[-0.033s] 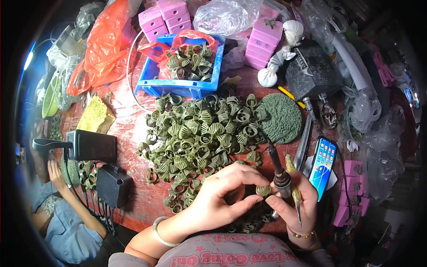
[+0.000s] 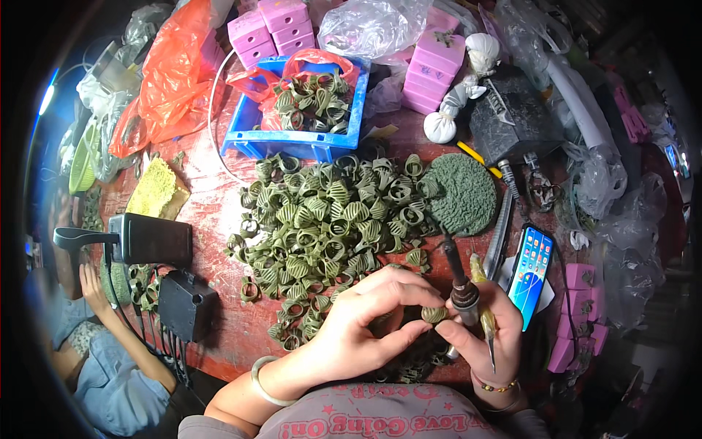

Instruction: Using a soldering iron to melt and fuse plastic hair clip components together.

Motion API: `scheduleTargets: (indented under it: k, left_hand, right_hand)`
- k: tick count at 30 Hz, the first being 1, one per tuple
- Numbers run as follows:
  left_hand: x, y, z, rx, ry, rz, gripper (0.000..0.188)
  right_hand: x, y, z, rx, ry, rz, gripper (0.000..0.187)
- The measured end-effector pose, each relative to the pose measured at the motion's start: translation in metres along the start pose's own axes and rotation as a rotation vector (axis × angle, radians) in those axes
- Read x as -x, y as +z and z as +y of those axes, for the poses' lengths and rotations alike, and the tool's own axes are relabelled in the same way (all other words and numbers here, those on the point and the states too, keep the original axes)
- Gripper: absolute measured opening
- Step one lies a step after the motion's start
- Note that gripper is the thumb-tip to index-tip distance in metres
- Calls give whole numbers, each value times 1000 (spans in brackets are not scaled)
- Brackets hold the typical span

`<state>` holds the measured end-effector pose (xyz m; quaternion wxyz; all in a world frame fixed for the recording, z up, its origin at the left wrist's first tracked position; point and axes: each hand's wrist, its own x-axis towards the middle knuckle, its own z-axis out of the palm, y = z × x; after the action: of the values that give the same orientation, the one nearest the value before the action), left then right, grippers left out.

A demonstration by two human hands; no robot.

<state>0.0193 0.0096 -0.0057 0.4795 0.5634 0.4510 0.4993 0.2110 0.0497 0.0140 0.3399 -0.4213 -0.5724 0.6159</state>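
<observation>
My left hand [image 2: 365,318] is closed, with thumb and forefinger pinching a small green ribbed ring [image 2: 434,314] that looks like wax. Close beside it, my right hand [image 2: 479,340] is closed around a soldering iron [image 2: 464,294], its dark tip pointing away from me. The same hand also holds a slim, yellowish pointed tool [image 2: 487,320], its metal point toward me. Beyond my hands spreads a big pile of similar green rings [image 2: 322,212]. A round, rough green pad [image 2: 461,194] lies at the pile's right edge.
A blue bin [image 2: 292,145] with more rings stands behind the pile. Right of my hands lie a lit phone [image 2: 531,274] and metal tweezers [image 2: 499,238]. Pink blocks [image 2: 433,69], a black box [image 2: 515,117] and a yellow sponge [image 2: 157,189] surround the area. At left, another person's arm [image 2: 121,322] shows.
Hardly anything differs. The soldering iron and the ring have shifted very slightly; both hands keep their grip.
</observation>
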Motion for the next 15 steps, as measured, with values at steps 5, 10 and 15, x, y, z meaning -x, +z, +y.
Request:
scheduleTargets:
  k: [5,10,15]
  left_hand:
    - [3,6,3,258,-179,100,41]
    - [6,2,0,341,-271,-31,45]
    - [6,1,0,310,-241,-14,45]
  right_hand:
    - [3,3,1,72,-62,76,29]
    - [3,6,-7,195,-111,63,25]
    - [4,5,-1,198,-76,79,28]
